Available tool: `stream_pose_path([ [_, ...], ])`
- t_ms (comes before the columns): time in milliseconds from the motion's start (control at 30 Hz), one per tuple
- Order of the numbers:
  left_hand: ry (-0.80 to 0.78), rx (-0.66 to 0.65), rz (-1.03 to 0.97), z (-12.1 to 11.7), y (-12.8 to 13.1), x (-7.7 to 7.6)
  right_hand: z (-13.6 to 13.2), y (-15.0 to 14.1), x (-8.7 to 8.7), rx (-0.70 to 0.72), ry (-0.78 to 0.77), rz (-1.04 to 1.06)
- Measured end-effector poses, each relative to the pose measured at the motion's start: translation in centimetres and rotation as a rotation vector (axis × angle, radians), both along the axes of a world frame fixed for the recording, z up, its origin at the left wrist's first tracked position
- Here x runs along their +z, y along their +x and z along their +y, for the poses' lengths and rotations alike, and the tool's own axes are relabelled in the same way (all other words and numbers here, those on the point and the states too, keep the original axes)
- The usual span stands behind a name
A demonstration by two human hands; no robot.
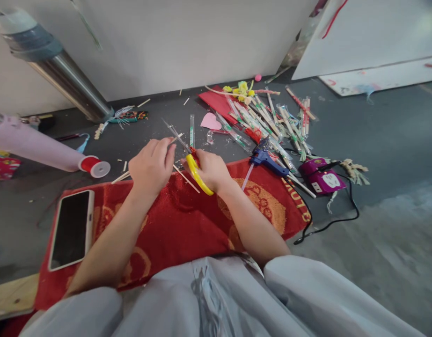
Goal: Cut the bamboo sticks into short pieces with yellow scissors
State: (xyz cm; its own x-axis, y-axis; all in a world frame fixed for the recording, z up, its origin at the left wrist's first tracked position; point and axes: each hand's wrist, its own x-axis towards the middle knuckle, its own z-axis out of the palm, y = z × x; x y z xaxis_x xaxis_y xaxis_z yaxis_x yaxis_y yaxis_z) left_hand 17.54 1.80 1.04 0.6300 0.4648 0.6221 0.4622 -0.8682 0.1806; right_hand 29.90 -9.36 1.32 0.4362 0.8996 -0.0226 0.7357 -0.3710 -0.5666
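My right hand (213, 169) grips a pair of scissors (194, 174) by the yellow handles, blades apart and pointing up and left. In my left hand (150, 164) a thin wooden stick (177, 137) is pinched between thumb and fingers, its end at the scissor blades. Another pale stick (186, 179) slants over the edge of the red towel (173, 224) between my hands. More sticks (120, 177) poke out to the left of my left hand. A clear-wrapped stick (192, 131) and a pink paper heart (210, 121) lie just beyond the scissors.
A blue glue gun (268, 159) and a purple box (321, 176) with a black cable are at right. Behind them spreads a heap of wrapped sticks (265, 117). At left are a phone (71, 229), a red ribbon spool (94, 166) and a tall steel flask (75, 84).
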Motion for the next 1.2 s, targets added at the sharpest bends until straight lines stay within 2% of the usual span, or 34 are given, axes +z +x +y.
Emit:
stream_pose_path([
  [167, 0.048, 0.003, -0.086, 0.6, -0.2, -0.2, 0.0, 0.1, -0.2, 0.030, -0.002, -0.019],
  [467, -0.012, -0.047, -0.110, 1.0, -0.2, -0.1, -0.2, 0.5, 0.2, 0.089, 0.021, 0.016],
  [600, -0.056, -0.044, -0.121, 1.0, -0.1, 0.1, -0.1, 0.5, -0.3, 0.066, 0.050, 0.047],
  [867, -0.112, -0.067, -0.150, 0.6, -0.1, 0.7, 0.1, 0.2, -2.0, 0.104, 0.322, 0.039],
  [1200, -0.199, -0.088, -0.188, 0.1, -0.1, 1.3, 0.0, 0.1, -1.9, 0.091, 0.353, 0.063],
])
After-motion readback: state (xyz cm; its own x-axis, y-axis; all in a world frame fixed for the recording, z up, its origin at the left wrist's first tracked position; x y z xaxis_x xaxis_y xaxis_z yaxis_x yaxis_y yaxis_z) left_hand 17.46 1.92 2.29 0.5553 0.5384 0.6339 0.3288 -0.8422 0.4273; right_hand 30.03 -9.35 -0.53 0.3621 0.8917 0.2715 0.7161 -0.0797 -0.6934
